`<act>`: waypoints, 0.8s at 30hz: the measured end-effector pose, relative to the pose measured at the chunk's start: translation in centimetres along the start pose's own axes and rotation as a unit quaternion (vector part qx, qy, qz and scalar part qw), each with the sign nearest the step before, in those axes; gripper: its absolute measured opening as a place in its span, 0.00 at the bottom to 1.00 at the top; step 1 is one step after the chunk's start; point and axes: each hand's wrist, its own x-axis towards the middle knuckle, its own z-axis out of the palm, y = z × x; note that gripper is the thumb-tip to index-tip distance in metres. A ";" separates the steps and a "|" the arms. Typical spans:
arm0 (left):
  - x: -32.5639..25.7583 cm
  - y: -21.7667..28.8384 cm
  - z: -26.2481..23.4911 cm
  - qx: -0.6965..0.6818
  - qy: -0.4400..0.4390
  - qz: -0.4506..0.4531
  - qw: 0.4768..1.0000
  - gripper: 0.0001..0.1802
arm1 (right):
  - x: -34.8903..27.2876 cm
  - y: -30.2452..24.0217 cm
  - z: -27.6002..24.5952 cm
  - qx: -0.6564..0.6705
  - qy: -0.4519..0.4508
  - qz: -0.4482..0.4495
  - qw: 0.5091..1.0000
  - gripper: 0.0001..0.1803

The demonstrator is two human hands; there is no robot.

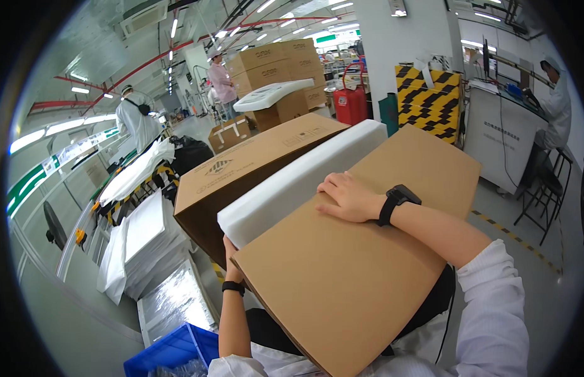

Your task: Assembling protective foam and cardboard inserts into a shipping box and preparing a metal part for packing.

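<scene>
1. Two bare hands carry one load against the person's chest. The right hand [347, 198], with a black watch [395, 200] on the wrist, lies flat and spread open on top of the large flat brown cardboard sheet [361, 264], its fingertips at the sheet's upper edge, just beside the long white foam block [301, 182].
2. The left hand [231, 264], with a black band on the wrist, comes from below and supports the lower left corner of the cardboard sheet, where the foam block ends. The fingers are mostly hidden behind the sheet, so I cannot tell how far they are closed.
3. The foam block lies between the cardboard sheet and the open brown cardboard box [241, 176], touching both. The box is tilted, with its mouth toward the person.
4. My judgement on handling: the sheet looks stiff but thin, so it can bend at a fold if pressed in the middle. The foam looks very light, soft and easy to dent, and it may slide on the smooth cardboard. The best hold seems to be one palm on top and one hand under an edge or corner, as now.
5. Further out, stacked white trays [147, 239] and a blue plastic crate [172, 352] are at the lower left. Stacked brown cartons [279, 69], a red fire extinguisher [349, 97] and people in white coats are well apart, in the background.
</scene>
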 end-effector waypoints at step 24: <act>-14.6 33.1 -22.5 0.525 0.524 0.315 0.593 0.29 | -1.7 -0.6 -1.1 0.019 -0.023 0.008 1.000 0.26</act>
